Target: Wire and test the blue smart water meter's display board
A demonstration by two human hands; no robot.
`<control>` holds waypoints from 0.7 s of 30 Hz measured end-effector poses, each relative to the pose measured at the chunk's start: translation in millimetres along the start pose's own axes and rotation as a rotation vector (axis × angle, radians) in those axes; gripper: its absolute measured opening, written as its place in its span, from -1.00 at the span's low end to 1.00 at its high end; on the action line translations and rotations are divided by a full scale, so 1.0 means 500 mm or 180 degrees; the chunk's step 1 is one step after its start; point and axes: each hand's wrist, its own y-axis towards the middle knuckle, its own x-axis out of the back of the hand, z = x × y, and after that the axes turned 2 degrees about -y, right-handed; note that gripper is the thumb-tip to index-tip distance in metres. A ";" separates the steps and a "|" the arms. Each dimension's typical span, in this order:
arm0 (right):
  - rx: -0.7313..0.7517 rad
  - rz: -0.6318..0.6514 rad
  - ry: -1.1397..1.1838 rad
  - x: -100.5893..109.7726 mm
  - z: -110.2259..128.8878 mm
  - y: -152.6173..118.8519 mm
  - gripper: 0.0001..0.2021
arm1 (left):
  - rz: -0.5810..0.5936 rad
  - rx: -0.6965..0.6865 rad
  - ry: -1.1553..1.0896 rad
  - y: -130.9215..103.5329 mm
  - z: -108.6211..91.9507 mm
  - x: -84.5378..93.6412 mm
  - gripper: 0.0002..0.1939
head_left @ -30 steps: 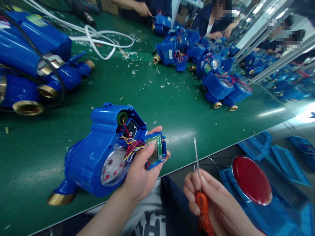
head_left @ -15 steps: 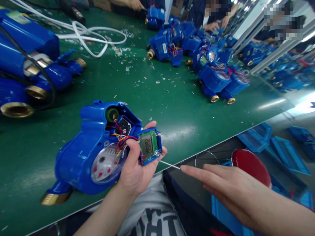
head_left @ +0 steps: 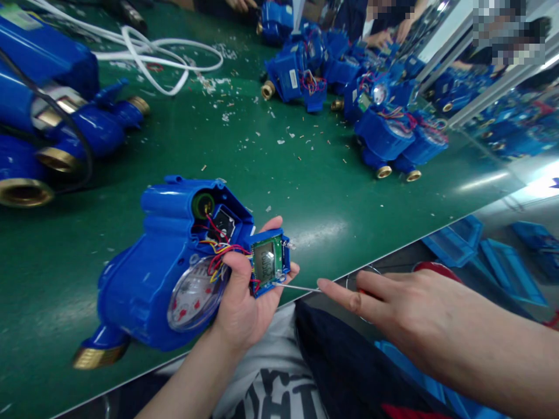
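Observation:
My left hand (head_left: pixel 242 311) is wrapped round a small blue display module (head_left: pixel 265 263) with a green circuit board and a grey screen, its thumb on the near side. Coloured wires (head_left: pixel 218 265) run from the module into an opened blue water meter (head_left: pixel 135 282), which lies on the bench with its brass end toward the lower left. A screwdriver (head_left: pixel 301 287) with a thin metal shaft is in my right hand (head_left: pixel 406 308); the forefinger stretches along the shaft and the handle is mostly hidden. Its tip meets the module's lower edge, beside the screen.
Larger blue meters (head_left: pixel 65 128) with brass ends stand at the left, beside a white cable (head_left: pixel 183 70). Several wired blue meters (head_left: pixel 384 134) crowd the far right, near co-workers' hands (head_left: pixel 379 39). Scraps dot the green bench (head_left: pixel 209 145). Blue trays (head_left: pixel 510 270) and a red stool (head_left: pixel 437 267) are below its edge.
My right hand has shifted slightly up, bringing the screwdriver tip onto the module's lower edge. The digits on the screen look different, and glare now falls on it. My left hand keeps its hold.

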 end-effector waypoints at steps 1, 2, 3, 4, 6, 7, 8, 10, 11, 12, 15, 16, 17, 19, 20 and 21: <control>0.0028 -0.0006 -0.0110 0.005 -0.002 0.003 -0.26 | -0.0017 -0.0021 0.0014 0.000 0.000 0.000 -0.29; 0.0066 -0.0009 -0.0208 0.011 -0.003 0.006 -0.24 | -0.0027 -0.0038 0.0028 0.000 0.000 -0.001 -0.30; 0.0104 -0.0005 -0.0285 0.016 -0.005 0.009 -0.23 | -0.0030 -0.0047 0.0043 0.000 0.000 -0.001 -0.30; 0.0131 0.0003 -0.0333 0.021 -0.006 0.012 -0.23 | -0.0018 -0.0045 0.0057 0.000 0.001 -0.001 -0.31; 0.0168 0.0054 -0.0344 0.030 -0.008 0.016 -0.23 | 0.0008 -0.0028 0.0091 -0.001 0.001 -0.002 -0.32; 0.0183 0.0062 -0.0330 0.033 -0.009 0.017 -0.23 | 0.0008 -0.0019 0.0111 -0.001 0.002 -0.001 -0.33; 0.0196 0.0058 -0.0304 0.036 -0.009 0.017 -0.24 | -0.0005 -0.0023 0.0131 -0.002 0.003 -0.001 -0.33; 0.0195 0.0086 -0.0275 0.038 -0.009 0.016 -0.24 | -0.0058 -0.0051 0.0159 -0.003 0.004 0.000 -0.34; 0.0190 0.0105 -0.0275 0.038 -0.010 0.015 -0.23 | -0.0077 -0.0057 0.0153 -0.003 0.004 0.001 -0.34; 0.0184 0.0112 -0.0279 0.038 -0.010 0.014 -0.22 | -0.0080 -0.0044 0.0133 -0.003 0.005 0.001 -0.33; 0.0167 0.0139 -0.0310 0.037 -0.010 0.016 -0.22 | -0.0072 0.0004 0.0079 -0.001 0.005 0.000 -0.33; 0.0187 0.0108 -0.0326 0.038 -0.011 0.018 -0.23 | -0.0074 0.0009 0.0075 0.000 0.004 0.000 -0.33; 0.0207 0.0097 -0.0339 0.040 -0.011 0.020 -0.22 | -0.0079 0.0003 0.0077 0.000 0.004 0.000 -0.34; 0.0251 0.0107 -0.0364 0.046 -0.011 0.026 -0.21 | -0.0103 0.0010 0.0077 0.000 0.003 -0.001 -0.33; 0.0266 0.0109 -0.0381 0.049 -0.011 0.028 -0.22 | -0.0121 0.0025 0.0069 0.000 0.003 -0.001 -0.32; 0.0271 0.0114 -0.0398 0.052 -0.011 0.030 -0.21 | -0.0144 0.0035 0.0063 0.000 0.003 -0.001 -0.32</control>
